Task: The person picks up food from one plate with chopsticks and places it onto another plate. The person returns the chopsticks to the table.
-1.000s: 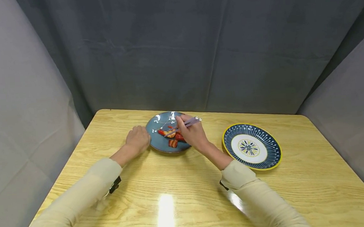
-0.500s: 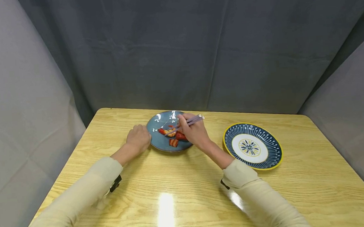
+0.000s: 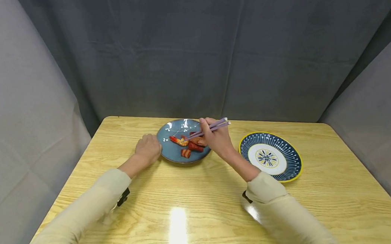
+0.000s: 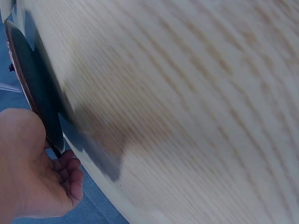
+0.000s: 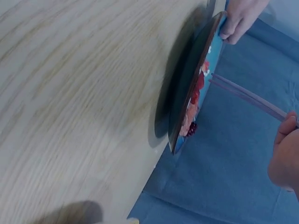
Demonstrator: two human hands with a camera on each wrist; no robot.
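Note:
My left hand [image 3: 148,149] pinches the left rim of a blue plate [image 3: 171,152]; the left wrist view shows its fingers curled at the edge. On the plate lie a shrimp [image 3: 178,140], a red sausage-like piece [image 3: 195,147], a small striped brown piece [image 3: 185,153] and an orange-brown piece [image 3: 200,141] partly behind my right hand [image 3: 219,140]. That hand holds a pair of purple chopsticks [image 3: 220,124] over the plate's right side. Their tips overlap the shrimp in the head view. In the right wrist view the chopsticks [image 5: 254,99] hover just above the food with nothing between them.
To the right stands a second plate [image 3: 266,157], patterned blue and white with a yellow rim; my right forearm covers part of its left edge. Both plates are on a wooden table [image 3: 200,207]. A dark curtain [image 3: 164,56] hangs behind the table's far edge.
My right hand has drawn back to the right and slightly up with the chopsticks, uncovering more food on the blue plate. The left hand and both plates stay in place.

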